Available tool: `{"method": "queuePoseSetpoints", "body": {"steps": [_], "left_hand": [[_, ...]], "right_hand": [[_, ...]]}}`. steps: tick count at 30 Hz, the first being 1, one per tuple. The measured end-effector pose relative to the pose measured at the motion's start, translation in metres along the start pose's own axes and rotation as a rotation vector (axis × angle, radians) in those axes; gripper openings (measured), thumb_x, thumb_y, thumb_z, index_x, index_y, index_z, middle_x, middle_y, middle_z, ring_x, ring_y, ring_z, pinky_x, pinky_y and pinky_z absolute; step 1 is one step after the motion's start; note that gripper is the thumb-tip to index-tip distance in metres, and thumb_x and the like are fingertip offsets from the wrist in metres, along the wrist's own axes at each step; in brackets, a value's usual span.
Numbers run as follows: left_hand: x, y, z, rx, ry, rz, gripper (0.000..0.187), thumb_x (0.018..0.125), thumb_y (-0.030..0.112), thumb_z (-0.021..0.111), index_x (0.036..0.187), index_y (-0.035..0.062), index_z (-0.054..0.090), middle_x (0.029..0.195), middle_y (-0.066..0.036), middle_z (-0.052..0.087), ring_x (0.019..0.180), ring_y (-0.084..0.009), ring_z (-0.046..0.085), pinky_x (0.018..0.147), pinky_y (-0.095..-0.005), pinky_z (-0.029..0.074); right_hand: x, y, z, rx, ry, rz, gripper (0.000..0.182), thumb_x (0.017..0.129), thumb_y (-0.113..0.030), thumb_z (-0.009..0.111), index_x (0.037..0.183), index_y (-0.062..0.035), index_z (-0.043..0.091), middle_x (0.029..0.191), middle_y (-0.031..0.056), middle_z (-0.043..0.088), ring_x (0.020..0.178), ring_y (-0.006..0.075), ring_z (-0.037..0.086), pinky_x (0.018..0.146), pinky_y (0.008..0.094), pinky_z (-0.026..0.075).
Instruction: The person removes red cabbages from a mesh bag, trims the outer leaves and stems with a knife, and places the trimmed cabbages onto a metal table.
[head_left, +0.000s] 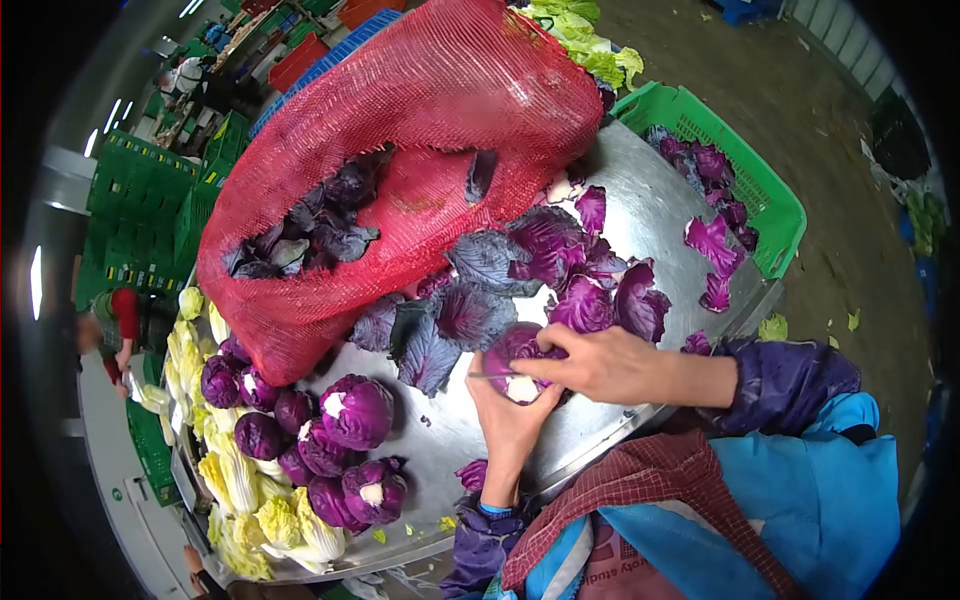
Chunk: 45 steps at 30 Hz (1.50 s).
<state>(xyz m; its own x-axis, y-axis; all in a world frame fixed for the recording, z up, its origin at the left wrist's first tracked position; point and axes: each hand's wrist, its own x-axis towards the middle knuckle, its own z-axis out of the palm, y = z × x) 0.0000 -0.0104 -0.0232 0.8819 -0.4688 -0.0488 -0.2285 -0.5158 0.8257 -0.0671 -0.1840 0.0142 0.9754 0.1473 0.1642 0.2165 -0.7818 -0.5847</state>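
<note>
My left hand (508,420) cups a red cabbage (517,345) from below and the near side, its white cut stem facing me. My right hand (595,365) is closed round the handle of a knife (488,375). The thin blade lies across the cabbage, close above the stem and near my left fingers. Most of the handle is hidden in my fist. Loose purple leaves (470,315) lie just beyond the cabbage on the metal table (440,430). To the left sits a group of trimmed red cabbages (357,412), some with pale stems showing.
A big red mesh sack (430,90) with dark cabbage leaves in it covers the table's far side. At the right edge stands a green crate (770,190) holding purple leaves. Chinese cabbages (235,475) line the left edge. Another person's arm (125,325) shows beyond them.
</note>
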Motion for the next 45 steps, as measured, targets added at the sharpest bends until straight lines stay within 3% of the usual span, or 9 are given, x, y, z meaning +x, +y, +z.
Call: {"method": "queuePoseSetpoints", "body": {"steps": [5,10,17,20,24,30,36,42,45], "left_hand": [[0.002,0.002,0.003,0.025,-0.002,0.003,0.091,0.059,0.029,0.085,0.126,-0.0060,0.035,0.118,-0.021,0.041,0.113,-0.0337,0.043,0.097,-0.0411,0.036],[-0.005,0.016,0.005,0.069,0.003,0.026,0.099,0.052,0.029,0.086,0.127,-0.0083,0.032,0.122,-0.023,0.039,0.117,-0.0335,0.041,0.101,-0.0404,0.034],[-0.003,0.014,0.006,0.126,-0.013,0.154,0.096,0.055,0.026,0.085,0.128,-0.0055,0.031,0.115,-0.024,0.043,0.108,-0.0383,0.044,0.094,-0.0444,0.037],[-0.002,0.013,0.004,0.127,-0.017,0.097,0.100,0.052,0.029,0.085,0.128,-0.0071,0.031,0.121,-0.023,0.040,0.117,-0.0354,0.040,0.100,-0.0415,0.035],[0.000,0.016,0.005,0.135,-0.033,0.100,0.100,0.052,0.029,0.085,0.128,-0.0074,0.031,0.121,-0.023,0.040,0.117,-0.0356,0.040,0.100,-0.0415,0.035],[-0.004,0.019,0.009,0.165,-0.048,0.134,0.101,0.051,0.028,0.085,0.128,-0.0072,0.031,0.121,-0.023,0.039,0.117,-0.0361,0.040,0.100,-0.0421,0.034],[0.000,0.020,0.011,0.200,-0.017,0.189,0.100,0.051,0.027,0.086,0.128,-0.0065,0.031,0.122,-0.024,0.039,0.115,-0.0379,0.040,0.101,-0.0427,0.034],[-0.007,0.011,0.007,0.228,-0.073,0.260,0.107,0.050,0.028,0.087,0.132,-0.0055,0.027,0.128,-0.026,0.036,0.122,-0.0402,0.036,0.105,-0.0446,0.031],[-0.012,0.008,0.002,0.222,-0.104,0.250,0.108,0.050,0.029,0.087,0.133,-0.0045,0.026,0.130,-0.025,0.034,0.124,-0.0403,0.035,0.107,-0.0434,0.030]], "right_hand": [[0.013,-0.012,0.010,-0.174,0.024,0.015,0.049,0.078,-0.011,0.058,0.126,-0.0180,0.050,0.094,0.0139,0.049,0.065,0.0279,0.066,0.046,0.0385,0.054],[0.028,0.020,0.015,0.083,0.187,0.212,0.019,0.087,-0.012,0.053,0.102,-0.0015,0.055,0.089,0.0174,0.060,0.075,0.0363,0.062,0.064,0.0453,0.050],[0.007,0.020,-0.028,0.010,-0.019,-0.028,0.027,0.086,-0.025,0.061,0.104,-0.0061,0.058,0.086,0.0098,0.055,0.067,0.0322,0.061,0.055,0.0403,0.049],[-0.014,0.025,-0.046,-0.120,-0.072,-0.092,0.021,0.086,-0.027,0.060,0.093,-0.0076,0.058,0.079,0.0080,0.056,0.056,0.0285,0.060,0.047,0.0402,0.046],[-0.029,0.031,-0.055,-0.190,-0.194,-0.046,0.019,0.086,-0.025,0.059,0.086,-0.0071,0.056,0.070,0.0088,0.056,0.053,0.0287,0.059,0.045,0.0408,0.046],[-0.011,0.070,-0.076,-0.523,-0.014,0.115,0.013,0.082,-0.021,0.056,0.082,-0.0072,0.055,0.070,0.0120,0.063,0.054,0.0310,0.062,0.048,0.0403,0.050],[0.002,0.030,-0.051,-0.166,-0.032,0.079,0.053,0.073,-0.040,0.070,0.113,-0.0082,0.057,0.093,0.0140,0.058,0.076,0.0324,0.063,0.059,0.0391,0.052],[0.035,0.044,-0.002,-0.241,0.038,-0.088,0.021,0.079,-0.024,0.061,0.087,-0.0060,0.054,0.074,0.0102,0.061,0.065,0.0308,0.064,0.051,0.0419,0.050],[0.042,0.081,0.002,-0.109,0.135,0.171,0.018,0.077,-0.020,0.059,0.083,-0.0029,0.056,0.074,0.0170,0.062,0.069,0.0372,0.063,0.061,0.0478,0.050]]}}
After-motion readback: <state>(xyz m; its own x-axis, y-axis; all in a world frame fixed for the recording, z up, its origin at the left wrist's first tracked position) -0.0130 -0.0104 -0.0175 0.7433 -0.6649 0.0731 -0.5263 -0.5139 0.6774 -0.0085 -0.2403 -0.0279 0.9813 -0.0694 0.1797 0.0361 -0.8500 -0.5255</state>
